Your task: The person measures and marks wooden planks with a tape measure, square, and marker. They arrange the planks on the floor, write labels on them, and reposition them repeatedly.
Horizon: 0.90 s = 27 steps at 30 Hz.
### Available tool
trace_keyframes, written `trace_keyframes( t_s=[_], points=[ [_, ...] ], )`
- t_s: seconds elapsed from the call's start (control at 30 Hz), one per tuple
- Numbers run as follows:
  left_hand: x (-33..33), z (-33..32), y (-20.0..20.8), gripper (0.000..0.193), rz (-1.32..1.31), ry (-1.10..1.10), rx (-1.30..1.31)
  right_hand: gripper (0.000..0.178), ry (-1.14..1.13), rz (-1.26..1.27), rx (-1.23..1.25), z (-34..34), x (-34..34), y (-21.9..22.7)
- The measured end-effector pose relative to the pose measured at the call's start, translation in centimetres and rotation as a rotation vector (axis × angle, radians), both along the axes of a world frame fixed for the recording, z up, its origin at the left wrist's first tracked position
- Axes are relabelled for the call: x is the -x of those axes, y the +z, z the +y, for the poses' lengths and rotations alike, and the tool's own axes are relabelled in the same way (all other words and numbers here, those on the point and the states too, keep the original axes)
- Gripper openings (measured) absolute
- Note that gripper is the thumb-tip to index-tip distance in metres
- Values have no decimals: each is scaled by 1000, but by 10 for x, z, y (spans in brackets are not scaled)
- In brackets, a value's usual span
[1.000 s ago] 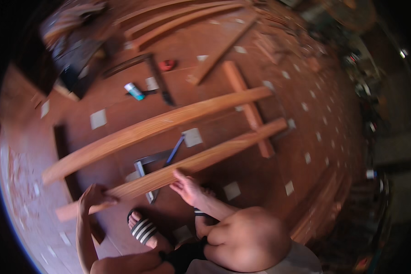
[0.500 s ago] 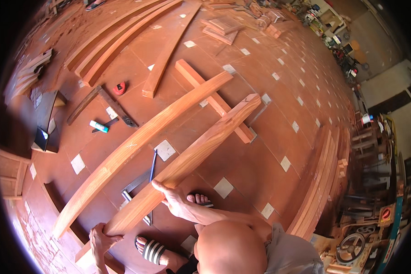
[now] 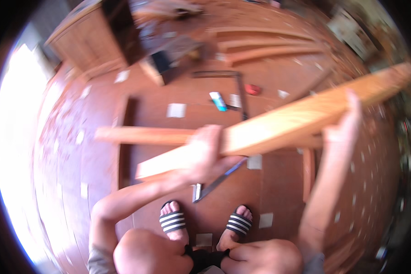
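Note:
A long, squared wooden beam [image 3: 278, 125] is raised off the floor and slants up to the right, blurred by motion. My left hand [image 3: 205, 153] is closed around it near its lower left end. Farther along, my right hand [image 3: 343, 125] grips it from the near side, the thumb up along its face. Behind it lies a second wooden beam [image 3: 146, 135], partly hidden, across a low wooden support [image 3: 123, 160] at left. Another wooden crosspiece [image 3: 308, 171] shows at right. Below the raised beam lie a blue pencil [image 3: 235, 167] and a metal square [image 3: 197, 192].
A red tape measure [image 3: 252, 89], a white and teal tube [image 3: 218, 101] and a dark angled bar [image 3: 217, 74] lie on the tiled floor beyond. Several curved timbers [image 3: 274, 51] lie farther back. A wooden cabinet [image 3: 89, 41] stands at far left. My sandalled feet [image 3: 172, 221] are close by.
The beam has been lifted off the supports and swung up in both hands. My right hand has shifted toward its far end. The view has turned to the left.

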<state>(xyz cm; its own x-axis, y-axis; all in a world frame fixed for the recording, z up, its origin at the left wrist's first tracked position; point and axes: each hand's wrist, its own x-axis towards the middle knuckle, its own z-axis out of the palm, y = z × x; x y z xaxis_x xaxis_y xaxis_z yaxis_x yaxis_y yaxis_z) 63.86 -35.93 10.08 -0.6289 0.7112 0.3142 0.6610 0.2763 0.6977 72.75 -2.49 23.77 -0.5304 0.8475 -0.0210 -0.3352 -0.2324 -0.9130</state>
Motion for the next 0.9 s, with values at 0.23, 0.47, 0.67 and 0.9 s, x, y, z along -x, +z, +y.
trace_keyframes(
  t_s=[0.23, 0.47, 0.67, 0.9],
  points=[
    [-29, 13, -21, 75, -315, -159, -164, 57, 166, -383, -424, 138, 54, 161],
    [-5, -59, -105, 58, -647, 175, 52, 58, 292, -662, -791, 84, 75, 136],
    [15, -111, -133, 61, -972, 476, 16, 33, 710, -593, -989, 1, 104, 21],
    [12, -130, -145, 53, -1109, 692, -44, 44, 1019, -615, -1170, -57, 152, -115]
  ],
)
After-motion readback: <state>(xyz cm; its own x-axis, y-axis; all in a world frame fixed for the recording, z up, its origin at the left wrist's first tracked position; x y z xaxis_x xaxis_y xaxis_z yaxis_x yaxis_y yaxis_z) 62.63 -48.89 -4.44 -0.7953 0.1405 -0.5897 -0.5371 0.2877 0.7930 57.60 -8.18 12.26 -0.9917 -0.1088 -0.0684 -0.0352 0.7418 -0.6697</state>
